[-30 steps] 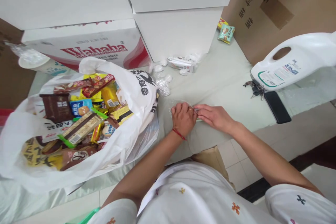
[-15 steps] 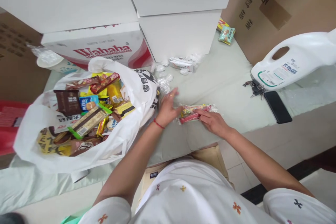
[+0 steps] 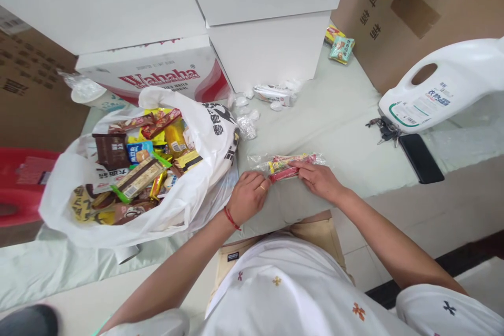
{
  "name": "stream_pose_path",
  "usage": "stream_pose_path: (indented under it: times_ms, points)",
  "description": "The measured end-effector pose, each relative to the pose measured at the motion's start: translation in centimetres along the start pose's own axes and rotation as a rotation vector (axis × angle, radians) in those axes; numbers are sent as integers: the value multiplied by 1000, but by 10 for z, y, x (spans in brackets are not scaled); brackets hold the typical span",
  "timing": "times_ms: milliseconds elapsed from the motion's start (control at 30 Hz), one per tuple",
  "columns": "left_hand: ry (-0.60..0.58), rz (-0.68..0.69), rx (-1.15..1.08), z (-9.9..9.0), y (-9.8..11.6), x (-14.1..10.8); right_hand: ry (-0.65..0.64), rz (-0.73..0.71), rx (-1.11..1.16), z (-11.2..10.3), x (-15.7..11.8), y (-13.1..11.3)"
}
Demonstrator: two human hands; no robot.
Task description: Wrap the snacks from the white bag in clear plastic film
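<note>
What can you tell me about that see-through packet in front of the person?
The clear packet looks like thin, crinkled plastic, with transparent ends at both sides. Slim red and yellow pieces show through its middle. It lies roughly sideways on the pale green cloth. The right hand touches its right part; the left hand is at its near left edge, grip unclear.

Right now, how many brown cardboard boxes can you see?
2: one at the left edge, beyond the paper cup, and one at the upper right, behind the white jug. Others may be hidden behind the white boxes.
</note>
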State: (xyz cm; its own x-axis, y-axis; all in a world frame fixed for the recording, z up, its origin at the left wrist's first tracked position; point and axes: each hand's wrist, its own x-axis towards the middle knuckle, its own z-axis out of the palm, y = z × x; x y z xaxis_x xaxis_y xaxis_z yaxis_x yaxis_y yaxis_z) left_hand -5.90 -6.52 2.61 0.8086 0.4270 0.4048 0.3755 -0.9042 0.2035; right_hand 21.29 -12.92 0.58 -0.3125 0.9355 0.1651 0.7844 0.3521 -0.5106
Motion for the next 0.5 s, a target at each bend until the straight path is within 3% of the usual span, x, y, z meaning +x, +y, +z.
stream_pose_path:
  times_ms: [133,200,300,400,500]
  points:
    - [240,-197,-72,0,8,14,13,11,4,1,-1,-1]
    - [241,-284,-39,0,0,33,15,20,9,2,-1,-1]
    - [20,-305,27,-1,-23,63,6,24,1,2,-1,-2]
    - [-243,-203,94,-5,-38,79,-2,19,-3,1,-1,-2]
    - [-276,-39,148,-12,-33,73,1,22,25,0,-1,-2]
